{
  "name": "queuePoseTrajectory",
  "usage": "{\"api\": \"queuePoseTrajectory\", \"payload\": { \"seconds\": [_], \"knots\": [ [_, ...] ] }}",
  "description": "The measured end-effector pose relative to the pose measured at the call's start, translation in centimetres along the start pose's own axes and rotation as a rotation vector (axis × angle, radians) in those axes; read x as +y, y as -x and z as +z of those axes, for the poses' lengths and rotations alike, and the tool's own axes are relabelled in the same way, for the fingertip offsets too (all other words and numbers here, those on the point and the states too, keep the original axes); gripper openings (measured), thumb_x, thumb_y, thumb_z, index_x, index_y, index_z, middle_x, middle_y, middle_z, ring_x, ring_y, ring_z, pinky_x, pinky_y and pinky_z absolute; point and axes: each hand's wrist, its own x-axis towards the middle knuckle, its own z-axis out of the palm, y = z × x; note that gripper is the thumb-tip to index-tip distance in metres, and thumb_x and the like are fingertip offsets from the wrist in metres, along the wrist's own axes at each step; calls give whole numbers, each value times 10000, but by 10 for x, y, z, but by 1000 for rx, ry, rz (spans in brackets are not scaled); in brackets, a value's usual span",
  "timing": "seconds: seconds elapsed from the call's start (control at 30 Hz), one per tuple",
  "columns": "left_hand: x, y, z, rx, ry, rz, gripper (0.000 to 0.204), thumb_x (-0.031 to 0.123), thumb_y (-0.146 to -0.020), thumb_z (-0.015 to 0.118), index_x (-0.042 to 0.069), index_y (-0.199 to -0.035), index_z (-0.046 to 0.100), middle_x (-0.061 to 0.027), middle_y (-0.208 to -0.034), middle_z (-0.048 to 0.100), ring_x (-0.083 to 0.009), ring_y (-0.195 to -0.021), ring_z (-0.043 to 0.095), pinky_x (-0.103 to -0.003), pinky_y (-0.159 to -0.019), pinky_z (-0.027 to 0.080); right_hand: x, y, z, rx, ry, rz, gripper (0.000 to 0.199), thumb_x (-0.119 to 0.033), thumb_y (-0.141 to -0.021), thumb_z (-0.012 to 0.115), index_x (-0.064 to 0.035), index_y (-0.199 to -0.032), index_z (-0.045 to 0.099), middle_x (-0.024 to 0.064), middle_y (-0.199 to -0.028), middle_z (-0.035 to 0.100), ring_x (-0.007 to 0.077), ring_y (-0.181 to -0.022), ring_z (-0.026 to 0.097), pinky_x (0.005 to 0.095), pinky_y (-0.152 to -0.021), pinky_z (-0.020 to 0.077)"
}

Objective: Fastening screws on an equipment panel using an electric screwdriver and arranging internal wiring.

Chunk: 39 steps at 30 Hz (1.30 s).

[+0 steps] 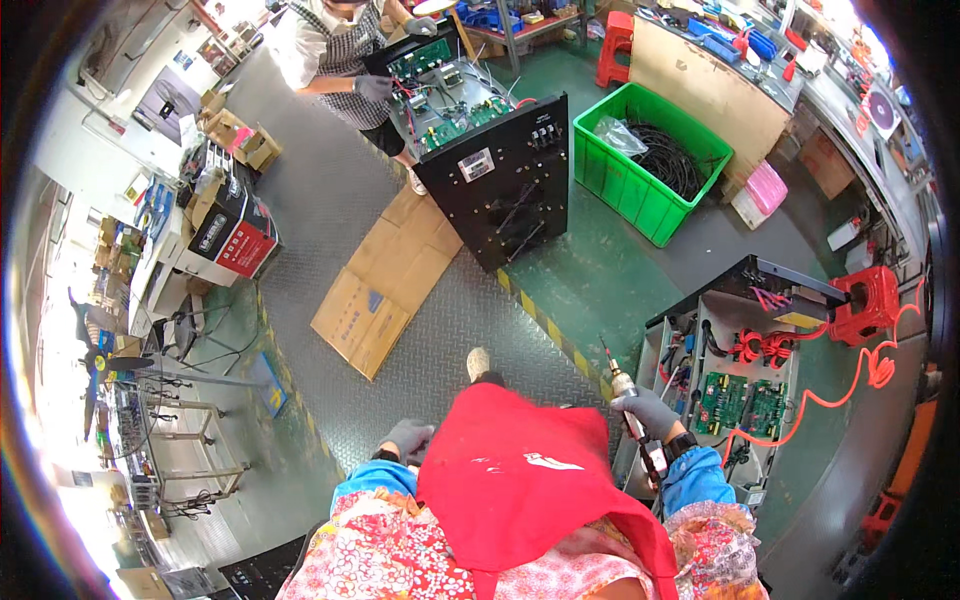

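My right hand, in a grey glove, is closed round a power screwdriver. Its thin bit points up and away from me. Just right of that hand stands an open metal equipment cabinet with green circuit boards and red cables inside. At the left edge of my red apron is my left hand, also gloved in grey. Its fingers are loosely bent and a little apart, with nothing visible in them; the apron partly hides the fingertips.
Ahead, a gloved person handles another open black cabinet. Flattened cardboard lies on the walkway. A green bin holds black cables. An orange hose crosses the right side. A wheeled metal frame stands left.
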Motion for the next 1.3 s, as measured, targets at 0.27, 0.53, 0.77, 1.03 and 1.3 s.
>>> {"api": "queuePoseTrajectory", "payload": {
  "seconds": [0.27,0.53,0.77,1.03,1.3],
  "knots": [
    [119,-7,-15,240,85,362,374,336,-925,632,35,-1139,692,-60,-877,684,-169,-754,634,-345,-659,513,1,13,-15,-98,-105,-28,341,-171,-786,753,-39,-1056,592,8,-873,596,127,-757,567,306,-686,475],
    [136,-12,4,134,-187,264,476,373,-889,659,60,-1248,669,-171,-1215,686,-332,-1150,640,-399,-994,478,-24,16,-31,-4,134,-236,450,-147,-761,776,-15,-1147,586,25,-983,624,138,-889,586,307,-820,477],
    [159,-43,-33,77,207,306,298,305,-879,656,61,-1046,698,-75,-937,708,-265,-732,645,-361,-686,546,-84,33,-26,35,167,-268,529,-133,-745,787,-3,-1212,576,39,-1037,645,144,-933,604,298,-843,484],
    [432,-41,-231,788,19,1107,358,338,-936,642,10,-1052,727,-77,-900,735,-202,-841,668,-361,-792,514,-118,0,-11,74,90,-193,576,-178,-722,801,-14,-1223,571,8,-984,594,126,-881,571,292,-815,475],
    [586,-224,-294,-43,-556,553,502,272,-971,625,58,-1413,518,-44,-1259,643,-164,-1101,593,-307,-950,473,-143,-79,25,26,-208,-108,705,-151,-697,798,-10,-1328,515,21,-1111,604,129,-958,568,297,-871,472]
  ]
}}
